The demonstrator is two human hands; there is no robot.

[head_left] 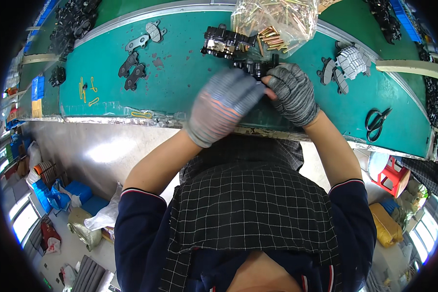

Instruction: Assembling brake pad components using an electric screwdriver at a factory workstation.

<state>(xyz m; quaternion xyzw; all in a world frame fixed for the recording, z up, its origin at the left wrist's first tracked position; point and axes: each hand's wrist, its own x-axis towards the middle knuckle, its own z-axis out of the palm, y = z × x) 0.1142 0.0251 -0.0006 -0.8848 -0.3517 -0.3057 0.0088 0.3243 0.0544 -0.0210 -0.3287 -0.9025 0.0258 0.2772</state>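
A black brake caliper [252,64] is at the bench's near middle, partly hidden by both hands. My right hand [293,95], in a dark grey knit glove with bare fingertips, is closed on its right end. My left hand [225,106], in a lighter grey glove, lies over its left side; motion smears it, so its fingers cannot be made out. Just beyond are more black calipers [223,42], close together. Next to them, a clear plastic bag [272,17] spills brass-coloured pins [273,40] onto the bench.
Brake pads lie left [135,75] and in a right-hand pile [351,62] on the green bench [180,87]. Black scissors [376,124] rest near the right front edge. Yellow wire clips [93,101] lie at left. A red stool [393,177] stands below right.
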